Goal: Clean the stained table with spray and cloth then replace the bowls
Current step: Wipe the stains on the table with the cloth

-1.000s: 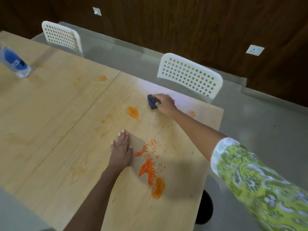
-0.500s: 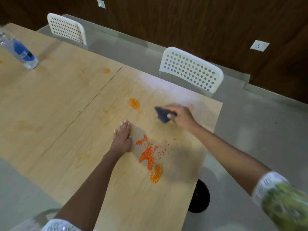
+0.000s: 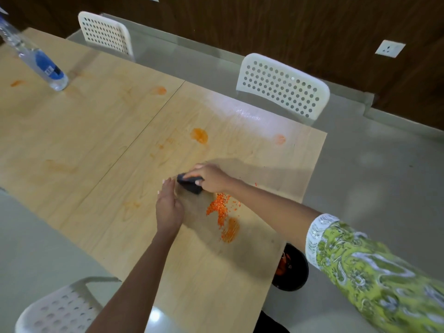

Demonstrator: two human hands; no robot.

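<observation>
The light wooden table (image 3: 101,145) carries orange stains (image 3: 199,135) and a heap of small orange grains (image 3: 222,209) near its right edge. My right hand (image 3: 211,177) grips a dark cloth (image 3: 189,184) and presses it on the table just left of and above the grains. My left hand (image 3: 168,204) rests flat on the table right beside the cloth, fingers straight. A clear spray bottle with a blue label (image 3: 36,57) stands at the far left. A black bowl (image 3: 290,267) with orange contents sits on the floor below the table's right edge.
Two white perforated chairs (image 3: 283,87) (image 3: 105,32) stand along the far side, and a third chair (image 3: 60,308) is at the near left. Grey floor surrounds the table. A dark wood wall with a socket (image 3: 389,48) lies behind.
My right hand has drawn the cloth from the far edge of the table toward me, down to the grain heap and my left hand. The view has tilted and shifted.
</observation>
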